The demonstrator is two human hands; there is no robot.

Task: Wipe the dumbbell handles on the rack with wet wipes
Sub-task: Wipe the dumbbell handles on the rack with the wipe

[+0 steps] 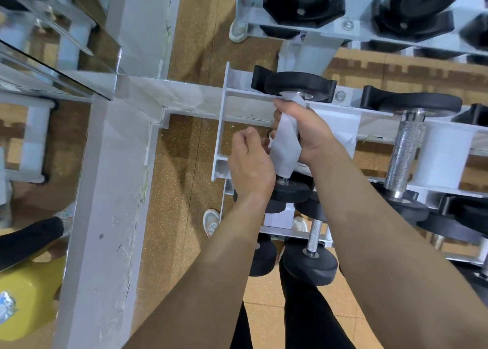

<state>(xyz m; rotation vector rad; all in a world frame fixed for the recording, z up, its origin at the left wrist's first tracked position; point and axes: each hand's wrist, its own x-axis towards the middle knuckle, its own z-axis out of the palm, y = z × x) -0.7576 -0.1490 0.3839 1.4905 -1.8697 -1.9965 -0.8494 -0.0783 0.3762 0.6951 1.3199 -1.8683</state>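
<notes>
Nearest us, at 6 o'clock, a lower dumbbell [311, 262] sits on the bottom tier. Beyond it our left hand [250, 163] has its fingers curled beside the wet wipe [285, 147]; we cannot tell whether they pinch its edge. Our right hand [309, 132] has its fingers clamped round the wipe-wrapped dumbbell handle [283, 181] at the left end of the rack [224, 116]. The handle's long axis runs 6 to 12 o'clock, with its far head [293, 84] at 12. We judge the loose wipe could bunch or slip, leaving knurling unwiped.
</notes>
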